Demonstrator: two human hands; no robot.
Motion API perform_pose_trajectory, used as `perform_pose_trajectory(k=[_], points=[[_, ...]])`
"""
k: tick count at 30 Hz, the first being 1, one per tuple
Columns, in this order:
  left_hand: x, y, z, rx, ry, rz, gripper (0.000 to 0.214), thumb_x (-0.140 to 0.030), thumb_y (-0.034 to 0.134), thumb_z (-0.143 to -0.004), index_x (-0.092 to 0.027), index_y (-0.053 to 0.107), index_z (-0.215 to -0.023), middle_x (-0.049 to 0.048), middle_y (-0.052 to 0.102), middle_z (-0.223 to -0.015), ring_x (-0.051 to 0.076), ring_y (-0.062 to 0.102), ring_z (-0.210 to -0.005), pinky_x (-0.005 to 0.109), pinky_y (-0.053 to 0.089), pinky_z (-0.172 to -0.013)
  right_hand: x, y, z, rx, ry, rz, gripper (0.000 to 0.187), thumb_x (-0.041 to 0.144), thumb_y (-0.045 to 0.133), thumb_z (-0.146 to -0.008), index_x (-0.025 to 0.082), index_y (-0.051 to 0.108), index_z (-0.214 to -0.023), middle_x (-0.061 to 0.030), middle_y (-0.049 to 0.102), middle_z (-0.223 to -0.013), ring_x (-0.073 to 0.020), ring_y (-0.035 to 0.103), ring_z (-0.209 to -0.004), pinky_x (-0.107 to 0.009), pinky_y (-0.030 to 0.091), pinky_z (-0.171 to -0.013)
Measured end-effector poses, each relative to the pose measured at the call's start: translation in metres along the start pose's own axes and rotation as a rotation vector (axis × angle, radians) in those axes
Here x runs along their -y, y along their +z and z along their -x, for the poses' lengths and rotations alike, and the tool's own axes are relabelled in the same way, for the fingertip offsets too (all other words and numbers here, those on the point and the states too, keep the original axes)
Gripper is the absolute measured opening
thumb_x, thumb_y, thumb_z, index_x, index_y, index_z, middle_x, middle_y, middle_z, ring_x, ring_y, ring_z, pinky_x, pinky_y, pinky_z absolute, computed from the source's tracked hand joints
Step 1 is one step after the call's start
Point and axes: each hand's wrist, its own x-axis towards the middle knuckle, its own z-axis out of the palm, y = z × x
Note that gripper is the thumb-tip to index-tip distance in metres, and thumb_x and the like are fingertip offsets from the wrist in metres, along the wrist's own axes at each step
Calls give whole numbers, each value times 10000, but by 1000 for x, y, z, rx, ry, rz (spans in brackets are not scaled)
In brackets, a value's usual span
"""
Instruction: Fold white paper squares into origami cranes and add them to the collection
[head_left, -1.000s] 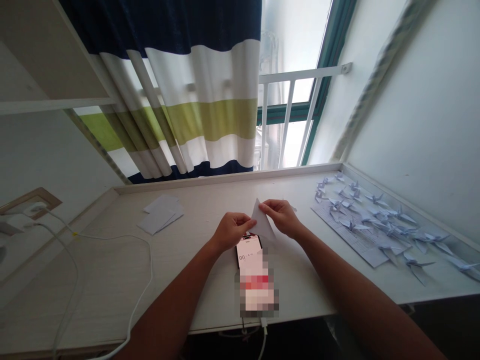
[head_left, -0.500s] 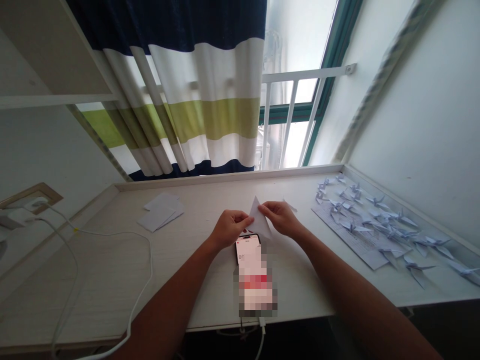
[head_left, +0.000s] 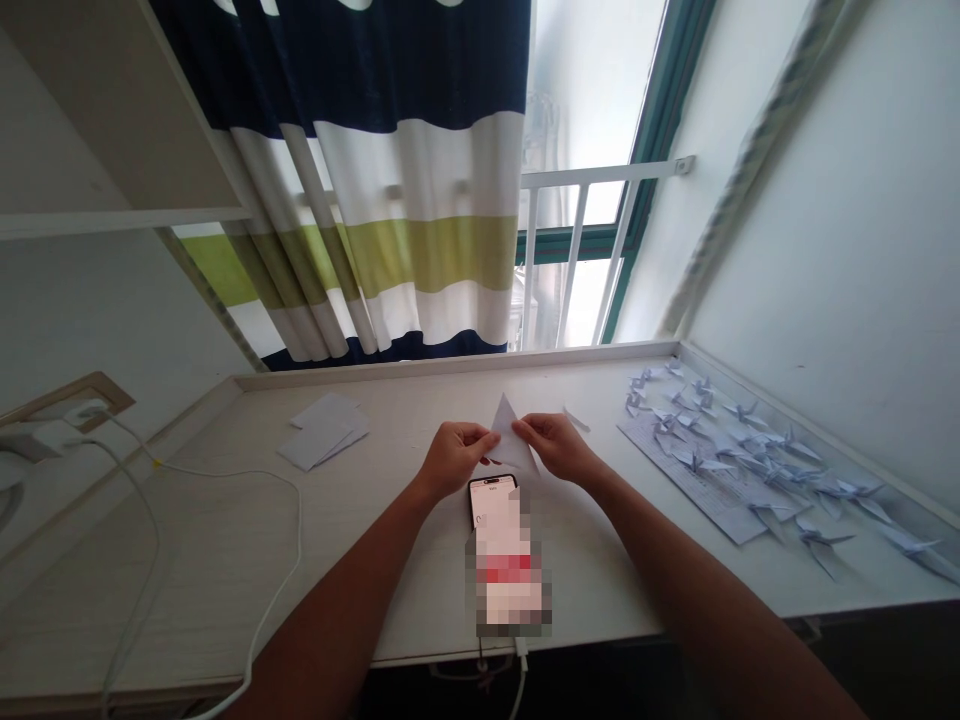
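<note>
Between my two hands, above the middle of the desk, is a white piece of paper folded into a pointed triangle (head_left: 508,455), its tip away from me. My left hand (head_left: 456,455) pinches its left edge between thumb and fingers. On the other side my right hand (head_left: 556,442) is closed on the right edge, thumb and fingertips against the paper. Just below the hands lies a phone (head_left: 493,492) with its screen lit, partly blurred out. A small strip of white paper (head_left: 576,420) rests on the desk beyond my right hand.
Several folded paper cranes (head_left: 765,440) spread over the right side, some on a printed sheet (head_left: 720,500). Loose white papers (head_left: 324,430) lie at the left. A white cable (head_left: 300,530) crosses the desk (head_left: 187,570) from the wall socket. Raised edging (head_left: 450,364) borders the back.
The camera view has tilted slightly upward. Both hands keep hold of the folded paper, with only a slight shift of the fingers.
</note>
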Motion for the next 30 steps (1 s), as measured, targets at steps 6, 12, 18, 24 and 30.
perform_pose_trajectory(k=[6, 12, 18, 24, 30], points=[[2, -6, -3, -16, 2, -28, 340, -463, 718, -835, -129, 778, -820, 103, 776, -737, 198, 709, -648, 296, 559, -618, -4, 2, -2, 8, -45, 125, 470, 546, 501, -966, 177, 607, -695, -32, 646, -659, -161, 540, -615, -273, 397, -557], [4, -10, -5, -71, 6, 7, 349, -481, 739, -813, -134, 774, -813, 95, 767, -708, 199, 708, -638, 297, 557, -610, -4, 4, -1, 8, -46, 251, 467, 521, 438, -1011, 197, 558, -698, -39, 657, -685, -168, 555, -622, -287, 384, -572], [5, -11, -7, -49, -41, 55, 405, -516, 731, -818, -112, 757, -819, 124, 772, -742, 225, 741, -671, 304, 567, -600, -3, 10, 2, -15, -12, 435, 463, 470, 295, -1078, 222, 532, -766, -22, 634, -625, -181, 588, -607, -302, 386, -616], [4, -10, -8, -37, -54, 93, 437, -536, 725, -825, -100, 751, -801, 125, 762, -712, 232, 749, -665, 295, 563, -582, -3, 3, 2, -26, -38, 626, 547, 509, 297, -1073, 224, 558, -685, -43, 639, -615, -188, 575, -582, -309, 319, -596], [2, -4, -6, -93, -13, 88, 419, -523, 755, -801, -107, 756, -844, 117, 775, -770, 234, 752, -703, 300, 572, -587, -4, 1, 0, -145, -8, 761, 650, 630, 295, -1030, 218, 596, -627, -76, 664, -614, -188, 558, -539, -317, 264, -567]])
